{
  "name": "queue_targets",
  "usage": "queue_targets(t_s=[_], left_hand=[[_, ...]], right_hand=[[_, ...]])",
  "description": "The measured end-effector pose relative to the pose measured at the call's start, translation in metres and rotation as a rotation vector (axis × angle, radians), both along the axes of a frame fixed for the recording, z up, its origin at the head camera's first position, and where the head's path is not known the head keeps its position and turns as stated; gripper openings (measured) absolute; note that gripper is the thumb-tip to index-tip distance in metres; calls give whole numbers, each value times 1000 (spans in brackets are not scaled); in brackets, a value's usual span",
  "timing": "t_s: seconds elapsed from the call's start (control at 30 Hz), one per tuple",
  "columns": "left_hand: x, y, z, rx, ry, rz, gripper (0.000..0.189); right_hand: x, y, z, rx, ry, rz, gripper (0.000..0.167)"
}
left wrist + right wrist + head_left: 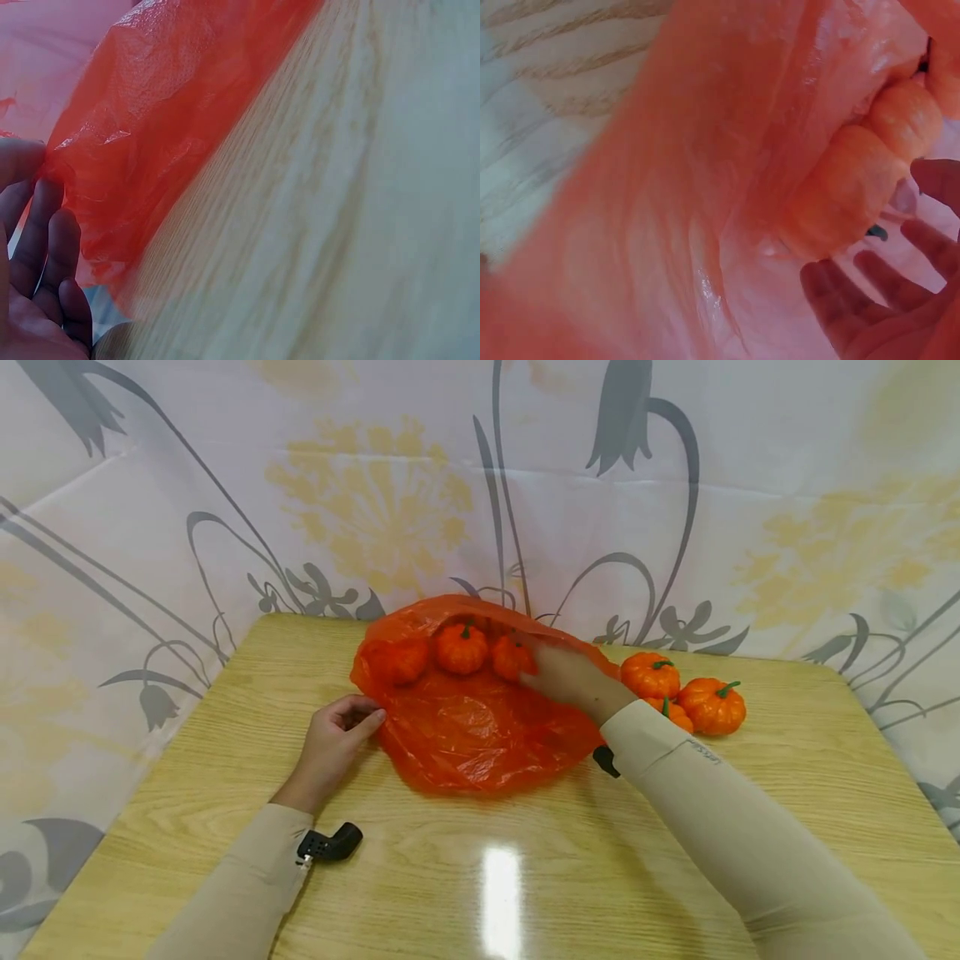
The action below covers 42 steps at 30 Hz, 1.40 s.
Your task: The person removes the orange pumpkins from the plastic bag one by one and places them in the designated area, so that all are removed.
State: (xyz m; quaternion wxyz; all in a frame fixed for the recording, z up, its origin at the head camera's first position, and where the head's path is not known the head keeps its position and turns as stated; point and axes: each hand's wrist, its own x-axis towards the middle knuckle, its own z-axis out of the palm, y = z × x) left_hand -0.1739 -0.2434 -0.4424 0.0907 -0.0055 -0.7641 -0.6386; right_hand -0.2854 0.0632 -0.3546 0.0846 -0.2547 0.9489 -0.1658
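Reaching up from the lower left of the head view with the left arm (pixel 240 877), holding the left hand (pixel 330 743) left of centre, and pinching between thumb (pixel 369 723) and forefinger (pixel 358 702); in the left wrist view, bending the other fingers (pixel 64 240) loosely at lower left. Slanting the right arm (pixel 720 818) in from the lower right, holding the right hand (pixel 566 675), blurred, just right of centre; in the right wrist view, spreading its fingers slightly at lower right.

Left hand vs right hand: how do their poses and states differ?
The left hand pinches the edge of the red bag; the right hand is open beside a pumpkin. The left hand is at the red bag's side; the right hand reaches inside. Both are bare, below beige sleeves.
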Motion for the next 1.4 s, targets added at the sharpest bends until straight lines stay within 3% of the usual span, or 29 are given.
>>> queue_targets(t_s=[0.4, 0.67, 0.8, 1.17, 1.3, 1.4], left_hand=[[-2, -2, -3, -8, 6, -3, 22], [-3, -1, -3, -13, 4, -1, 21], [-2, -1, -1, -13, -9, 6, 21], [-2, -1, -2, -6, -10, -2, 23], [-2, -2, -3, -12, -4, -7, 22], [-2, -3, -2, -27, -3, -8, 21]], right_hand=[[4, -4, -13, 86, -14, 50, 62], [13, -5, -17, 72, 94, 136, 54], [16, -9, -19, 86, 102, 147, 57], [16, -15, -31, 76, 391, 182, 63], [17, -15, -32, 61, 449, 198, 57], [21, -17, -30, 71, 444, 194, 56]])
